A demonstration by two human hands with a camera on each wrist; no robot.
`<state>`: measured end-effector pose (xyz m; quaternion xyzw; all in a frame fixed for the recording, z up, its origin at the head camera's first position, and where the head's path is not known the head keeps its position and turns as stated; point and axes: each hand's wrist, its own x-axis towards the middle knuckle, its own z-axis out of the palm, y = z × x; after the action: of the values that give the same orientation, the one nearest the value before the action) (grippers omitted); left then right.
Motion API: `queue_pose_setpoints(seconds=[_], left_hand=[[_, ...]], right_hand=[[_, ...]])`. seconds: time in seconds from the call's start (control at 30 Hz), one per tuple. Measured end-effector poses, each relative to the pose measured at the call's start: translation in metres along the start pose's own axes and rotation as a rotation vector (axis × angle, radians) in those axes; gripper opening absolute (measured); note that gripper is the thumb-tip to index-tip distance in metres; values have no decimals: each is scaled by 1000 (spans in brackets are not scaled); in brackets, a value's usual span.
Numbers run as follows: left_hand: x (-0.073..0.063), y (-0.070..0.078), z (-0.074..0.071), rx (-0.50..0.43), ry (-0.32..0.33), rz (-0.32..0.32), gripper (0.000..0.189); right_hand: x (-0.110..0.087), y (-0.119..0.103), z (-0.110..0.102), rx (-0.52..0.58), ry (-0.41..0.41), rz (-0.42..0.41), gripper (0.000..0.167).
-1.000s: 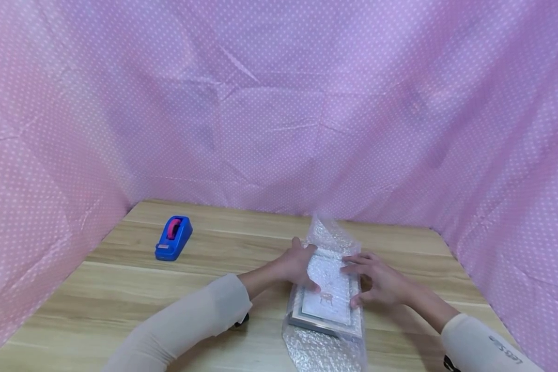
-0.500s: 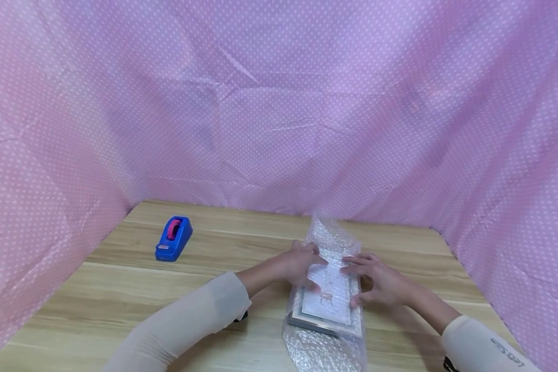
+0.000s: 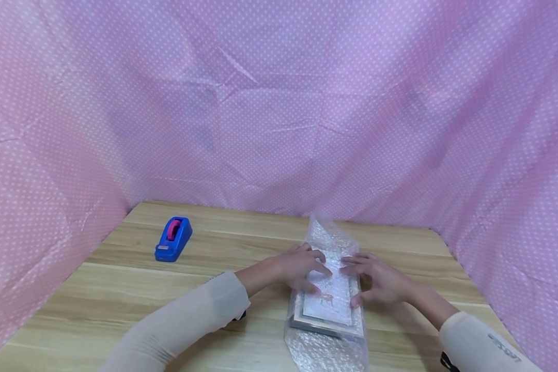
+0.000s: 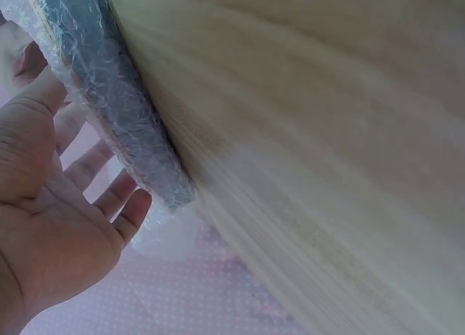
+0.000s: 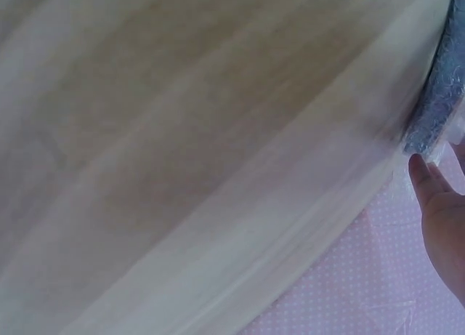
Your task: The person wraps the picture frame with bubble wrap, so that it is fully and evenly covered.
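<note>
A picture frame (image 3: 335,312) with a small deer on its white face lies flat on the table, covered in clear bubble wrap (image 3: 323,351). Loose wrap extends past both its far and near ends. My left hand (image 3: 299,269) reaches over the left side, thumb and fingers spread on the wrapped face. On the opposite side, my right hand (image 3: 376,279) rests its fingertips along the right edge. The left wrist view shows the wrapped side of the frame (image 4: 120,95) beside the spread fingers. In the right wrist view, a wrapped corner (image 5: 436,102) meets my right fingertips.
A blue tape dispenser (image 3: 179,240) with a pink roll stands at the back left of the wooden table (image 3: 242,237). Pink dotted cloth (image 3: 279,129) hangs around the table's back and sides.
My left fingers have slid rightward and a little nearer across the wrapped face. The near end of the frame has shifted very slightly right. My right hand stays almost in place.
</note>
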<state>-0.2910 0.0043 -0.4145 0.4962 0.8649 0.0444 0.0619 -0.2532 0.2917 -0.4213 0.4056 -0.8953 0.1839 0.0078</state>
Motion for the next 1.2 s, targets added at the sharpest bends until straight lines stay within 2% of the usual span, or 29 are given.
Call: queue_pose_setpoints(seconds=[0.33,0.53,0.77,0.87,0.97,1.03,1.13,1.2], left_hand=[[4,-1,1,-20,21,-90,57],[7,-5,-1,-26,9,-129,55],[9,-1,-2,33,-35,-115,56],[9,2,-3,55,-50,-114,55],[9,4,-4,51,-63,-125,55],[9,5,-5,38,-70,-133,56],[8,7,-6,30,-77,-145,56],[9,7,-7,30,-79,-151,56]], right_hand=[[12,9,-5,-13,-46,-61,73],[19,15,-6,-19,-53,-26,72],[20,17,-7,-11,-58,-2,72],[20,17,-10,17,-48,13,65],[22,19,-15,77,1,63,51],[25,21,-18,126,48,127,44],[33,26,-21,208,95,272,48],[38,32,-21,252,108,397,57]])
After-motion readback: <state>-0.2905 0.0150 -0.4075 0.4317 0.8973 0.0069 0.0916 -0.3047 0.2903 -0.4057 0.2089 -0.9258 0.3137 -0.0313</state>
